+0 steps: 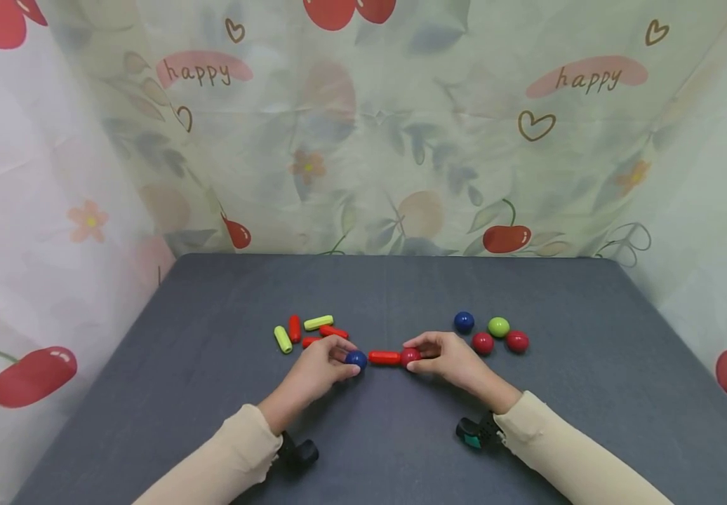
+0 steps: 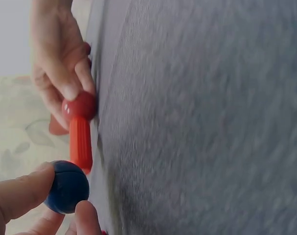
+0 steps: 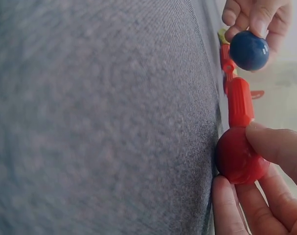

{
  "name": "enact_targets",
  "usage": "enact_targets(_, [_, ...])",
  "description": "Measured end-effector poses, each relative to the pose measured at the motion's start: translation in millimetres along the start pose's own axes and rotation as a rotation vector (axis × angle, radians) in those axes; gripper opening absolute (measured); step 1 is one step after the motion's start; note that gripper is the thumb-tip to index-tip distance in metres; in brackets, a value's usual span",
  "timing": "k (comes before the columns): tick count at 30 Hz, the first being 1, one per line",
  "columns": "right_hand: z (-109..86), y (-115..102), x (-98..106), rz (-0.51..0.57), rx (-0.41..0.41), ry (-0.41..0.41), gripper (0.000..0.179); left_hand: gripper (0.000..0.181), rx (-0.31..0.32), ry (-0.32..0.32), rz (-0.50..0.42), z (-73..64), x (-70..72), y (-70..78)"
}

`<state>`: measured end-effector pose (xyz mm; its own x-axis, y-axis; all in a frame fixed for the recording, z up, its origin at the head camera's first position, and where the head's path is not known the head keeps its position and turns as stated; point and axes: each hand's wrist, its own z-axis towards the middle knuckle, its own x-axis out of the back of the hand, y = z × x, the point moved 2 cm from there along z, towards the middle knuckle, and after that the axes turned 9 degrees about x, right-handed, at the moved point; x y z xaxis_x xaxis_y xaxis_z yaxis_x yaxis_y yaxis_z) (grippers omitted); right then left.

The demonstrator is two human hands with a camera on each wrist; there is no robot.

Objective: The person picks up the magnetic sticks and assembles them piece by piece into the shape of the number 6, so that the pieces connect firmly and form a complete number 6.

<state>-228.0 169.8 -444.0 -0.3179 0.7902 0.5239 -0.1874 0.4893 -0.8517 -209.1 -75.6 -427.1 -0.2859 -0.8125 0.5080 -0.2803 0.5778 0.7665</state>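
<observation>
My left hand (image 1: pixel 319 368) pinches a dark blue ball (image 1: pixel 356 360) between thumb and fingers, over the middle of the table. My right hand (image 1: pixel 455 359) grips a red ball (image 1: pixel 410 357) the same way. From the red ball a short ribbed red stick (image 1: pixel 384 358) points toward the blue ball, its near end against the red ball. A small gap shows between the stick's free end and the blue ball in the head view. In the right wrist view the blue ball (image 3: pixel 249 50) stands apart from the stick (image 3: pixel 240 102).
Behind my left hand lie loose sticks, including a yellow-green stick (image 1: pixel 283 339) and a red stick (image 1: pixel 295 328). Behind my right hand are a blue ball (image 1: pixel 464 322), a green ball (image 1: pixel 499 327) and two red balls (image 1: pixel 518 341). A patterned curtain (image 1: pixel 376 140) surrounds the grey table (image 1: pixel 212 294).
</observation>
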Motion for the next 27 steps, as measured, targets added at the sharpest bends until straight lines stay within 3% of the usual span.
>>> enact_targets(9, [-0.5,4,2,0.03,0.016,-0.023,0.036,0.031,0.044,0.03,0.056,7.6,2.4,1.5])
enact_targets(18, [-0.4,4,2,0.04,0.019,-0.037,0.036,0.028,0.005,0.065,0.086,11.3,2.2,5.0])
enact_targets(27, [-0.7,1,2,0.033,0.024,-0.024,0.037,0.027,-0.042,0.055,0.129,9.9,-3.6,11.5])
